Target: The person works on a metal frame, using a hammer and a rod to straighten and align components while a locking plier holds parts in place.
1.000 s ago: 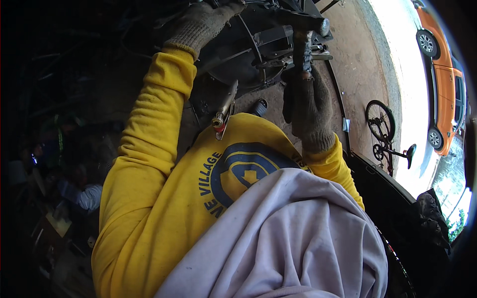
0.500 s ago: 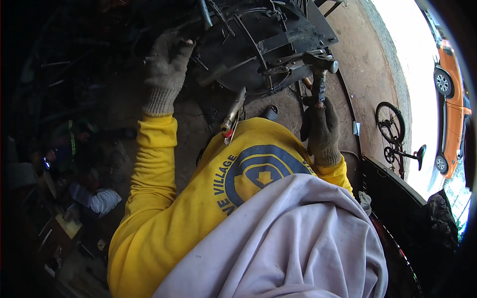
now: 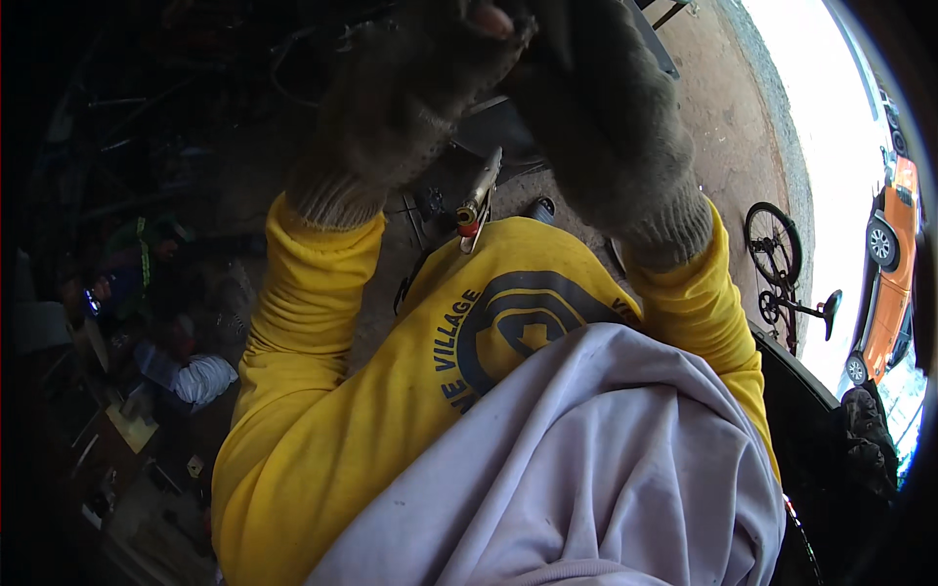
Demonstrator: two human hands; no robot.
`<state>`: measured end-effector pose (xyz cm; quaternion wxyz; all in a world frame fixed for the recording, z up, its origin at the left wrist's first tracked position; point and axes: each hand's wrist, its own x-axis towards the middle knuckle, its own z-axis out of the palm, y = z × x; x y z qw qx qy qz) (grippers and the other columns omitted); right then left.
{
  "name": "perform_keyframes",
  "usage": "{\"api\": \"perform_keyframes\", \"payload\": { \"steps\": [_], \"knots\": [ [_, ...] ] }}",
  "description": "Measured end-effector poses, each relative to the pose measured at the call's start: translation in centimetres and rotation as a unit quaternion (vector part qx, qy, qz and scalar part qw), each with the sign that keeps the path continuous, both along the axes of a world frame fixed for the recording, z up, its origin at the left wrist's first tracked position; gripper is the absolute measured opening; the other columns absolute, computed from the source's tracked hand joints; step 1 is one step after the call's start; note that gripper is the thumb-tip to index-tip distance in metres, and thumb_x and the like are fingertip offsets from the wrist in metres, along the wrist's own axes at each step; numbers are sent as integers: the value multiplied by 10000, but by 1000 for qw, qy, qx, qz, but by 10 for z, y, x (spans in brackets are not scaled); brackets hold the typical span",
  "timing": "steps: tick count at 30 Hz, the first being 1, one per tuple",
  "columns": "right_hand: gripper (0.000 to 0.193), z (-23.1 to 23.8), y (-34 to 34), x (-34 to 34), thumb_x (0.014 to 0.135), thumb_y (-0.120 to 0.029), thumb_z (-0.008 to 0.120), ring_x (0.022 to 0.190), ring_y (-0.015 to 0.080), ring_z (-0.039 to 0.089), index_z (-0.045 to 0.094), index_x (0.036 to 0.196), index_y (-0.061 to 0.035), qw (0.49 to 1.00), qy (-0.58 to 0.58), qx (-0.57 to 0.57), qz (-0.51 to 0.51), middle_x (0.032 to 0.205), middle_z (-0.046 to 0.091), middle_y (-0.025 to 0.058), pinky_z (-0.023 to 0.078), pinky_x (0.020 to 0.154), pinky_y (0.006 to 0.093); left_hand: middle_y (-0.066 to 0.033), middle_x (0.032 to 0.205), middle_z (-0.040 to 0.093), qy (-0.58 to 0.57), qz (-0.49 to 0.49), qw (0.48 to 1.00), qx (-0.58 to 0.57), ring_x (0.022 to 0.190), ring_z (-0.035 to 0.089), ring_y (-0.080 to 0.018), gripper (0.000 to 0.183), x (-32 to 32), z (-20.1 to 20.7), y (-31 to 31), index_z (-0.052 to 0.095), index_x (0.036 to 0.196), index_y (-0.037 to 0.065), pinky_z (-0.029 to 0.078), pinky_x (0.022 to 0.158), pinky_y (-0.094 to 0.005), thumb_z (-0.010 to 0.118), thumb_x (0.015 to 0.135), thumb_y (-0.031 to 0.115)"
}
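My left hand (image 3: 391, 107), in a dirty knitted work glove, is raised at the upper edge. A bare fingertip shows through its glove. My right hand (image 3: 620, 127), gloved likewise, is raised close beside it. Both hands look large and dark, and their fingers are largely cut off or in shadow, so I cannot tell whether they hold anything. Below and between them, a metal tool (image 3: 479, 200) with a brass-coloured end and a red part sits against the front of my yellow top (image 3: 342, 459). The dark metal workpiece (image 3: 498, 127) is mostly hidden behind my hands.
A sandal (image 3: 540, 208) shows on the floor beyond my top. To the right are a bicycle (image 3: 772, 249) and, farther out, an orange vehicle (image 3: 889, 254). Another person (image 3: 147, 264) is in the dim area at left, near a whitish bundle (image 3: 205, 379).
Both hands have come up close to the camera and nearer each other, covering most of the workpiece. The hammer that my right hand held is out of sight.
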<state>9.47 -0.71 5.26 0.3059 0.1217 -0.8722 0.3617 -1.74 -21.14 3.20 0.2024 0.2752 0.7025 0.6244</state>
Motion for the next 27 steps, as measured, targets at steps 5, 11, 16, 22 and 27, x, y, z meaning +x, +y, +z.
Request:
{"api": "perform_keyframes", "payload": {
  "steps": [5, 11, 16, 22, 27],
  "knots": [
    [561, 28, -11, 0, 976, -287, 702, 949, 217, 668, 544, 1420, 18, 968, -179, -48, 170, 1105, 684, 134, 566, 813, 371, -118, 991, 715, -104, 192, 964, 154, 885, 687, -201, 379, 13, 38, -1, 705, 1065, 45, 544, 785, -317, 693, 957, 408],
    [501, -18, 32, 74, 1030, -406, 641, 909, 181, 706, 642, 1320, 3, 822, -435, -359, 75, 1026, 722, 132, 572, 833, 332, -108, 987, 742, -39, 221, 945, -239, 847, 731, -185, 279, -57, -10, -60, 676, 1119, 42, 595, 807, -318, 705, 955, 267],
    [601, -27, -8, 71, 1025, -543, 585, 805, 106, 619, 647, 1288, -6, 785, -535, -301, 76, 1016, 689, 56, 524, 715, 272, -172, 1090, 739, 267, 116, 847, -444, 1008, 719, -348, 366, -118, -97, -49, 681, 1149, 92, 586, 902, -448, 632, 954, 398],
    [595, -30, -28, 59, 1036, -541, 561, 946, 197, 680, 704, 1212, 9, 734, -644, -209, 56, 1049, 733, 134, 541, 878, 356, -224, 1271, 669, 281, 50, 847, -448, 1214, 616, -423, 427, -153, -121, 39, 668, 1228, 89, 516, 990, -477, 640, 939, 402],
    [521, -46, -45, 69, 1041, -519, 565, 767, 97, 625, 728, 1150, -36, 604, -644, -463, 76, 922, 726, 48, 504, 681, 267, -155, 1314, 695, 504, -129, 567, -639, 1145, 692, -336, 371, -199, -158, 74, 669, 1320, 80, 574, 897, -460, 489, 1011, 180]
  ]
}}
